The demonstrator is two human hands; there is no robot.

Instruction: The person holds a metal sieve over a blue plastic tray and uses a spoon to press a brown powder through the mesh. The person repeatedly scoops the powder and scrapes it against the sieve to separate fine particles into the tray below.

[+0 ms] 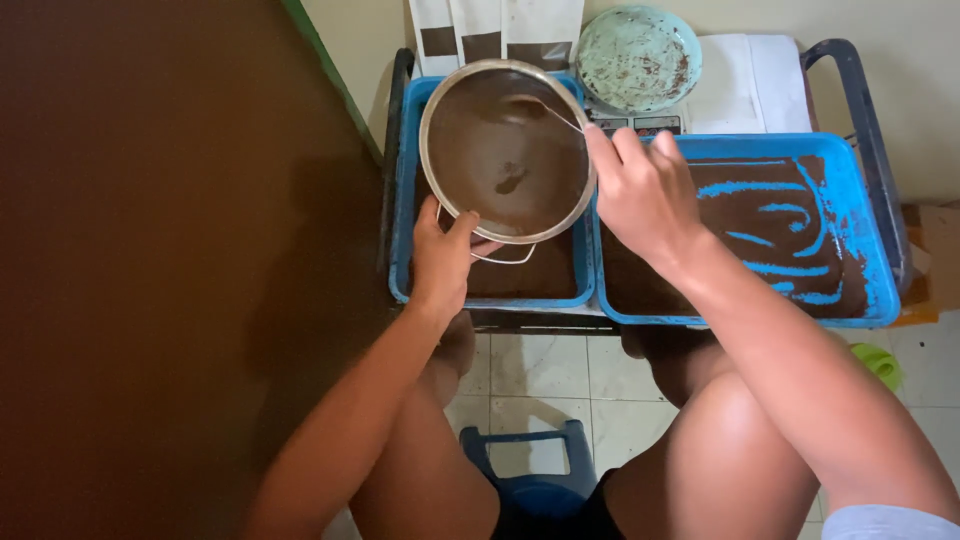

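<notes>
A round metal sieve point(505, 150) filled with brown powder is held over the left blue tray point(402, 200), which holds more brown powder. My left hand point(443, 255) grips the sieve's near rim and wire handle. My right hand point(640, 190) holds a thin metal spoon point(545, 108) whose bowl rests in the powder inside the sieve. To the right sits a second blue tray point(870, 250) with brown powder scraped into streaks.
A pale green plate point(638, 58) with brown residue sits on a scale behind the trays, next to white paper bags point(497, 30). The trays rest on a dark metal cart point(870, 100). A brown wall fills the left. A blue stool point(530, 470) stands between my knees.
</notes>
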